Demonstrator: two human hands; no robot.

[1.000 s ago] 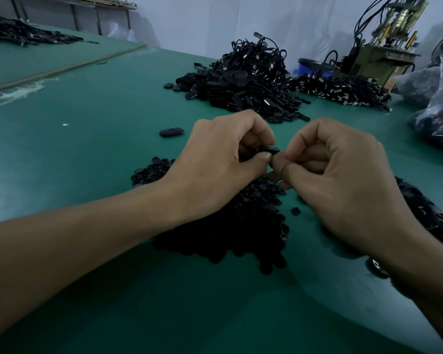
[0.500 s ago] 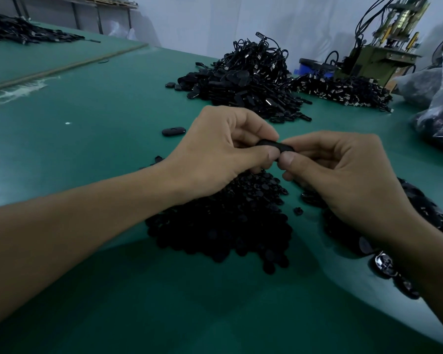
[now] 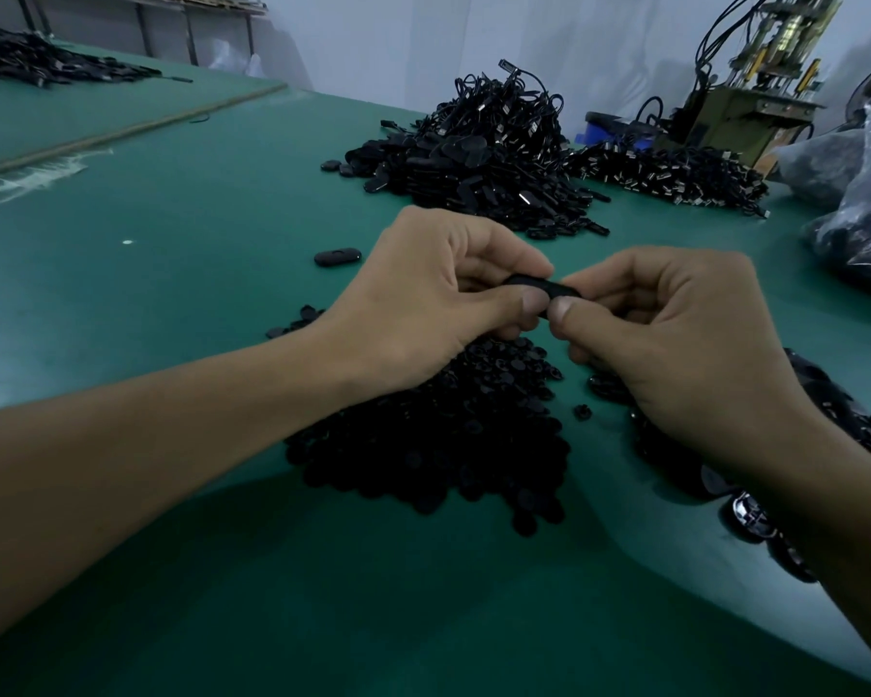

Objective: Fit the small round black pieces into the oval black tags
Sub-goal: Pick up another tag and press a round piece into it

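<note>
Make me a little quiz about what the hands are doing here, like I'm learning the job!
1. True or false: the left hand and the right hand both pinch one oval tag.
2. What is heaped below the left hand? A) small round black pieces B) scissors C) coins
3. Fill in: a lone tag lies on the ___ table.

Key: 1 true; 2 A; 3 green.

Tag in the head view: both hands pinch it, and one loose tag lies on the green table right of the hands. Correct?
Not quite: the head view shows the left hand and right hand pinching the tag, but the loose tag lies on the table left of them, not right.
</note>
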